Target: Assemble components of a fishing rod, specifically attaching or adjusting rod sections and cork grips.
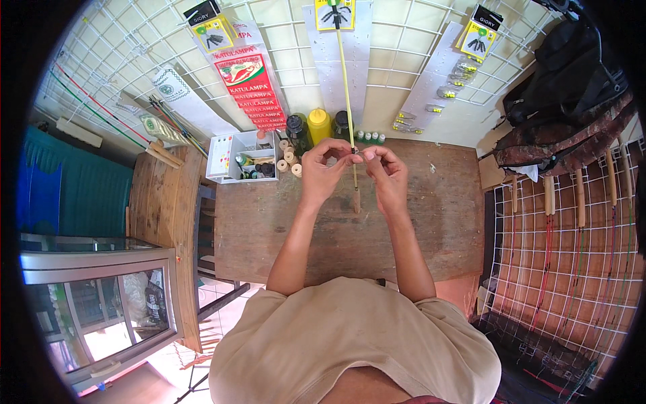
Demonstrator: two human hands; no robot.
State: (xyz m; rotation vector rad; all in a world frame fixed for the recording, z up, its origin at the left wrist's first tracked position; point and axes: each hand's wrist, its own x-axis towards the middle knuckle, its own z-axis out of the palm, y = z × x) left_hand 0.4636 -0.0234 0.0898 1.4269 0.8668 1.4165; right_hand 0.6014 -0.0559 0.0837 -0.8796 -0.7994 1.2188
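A slim yellow-green fishing rod (348,87) runs from the wall toward me over the table, its short wooden handle (356,202) at the near end. My left hand (323,172) is closed, thumb and forefinger pinching at the rod. Just right of it, my right hand (387,176) is also closed, thumb and forefinger pressed together. Between the fingertips sits a small dark part against the rod, too small to name. Whatever the right fingertips pinch is hidden.
A brown wooden table (269,229) lies below my hands. Along its back stand a white organizer box (219,161), wooden spools (289,158), a yellow squeeze bottle (319,126) and small green bottles (371,137). Hanging packets (252,84) cover the wall grid; a dark bag (552,101) hangs right.
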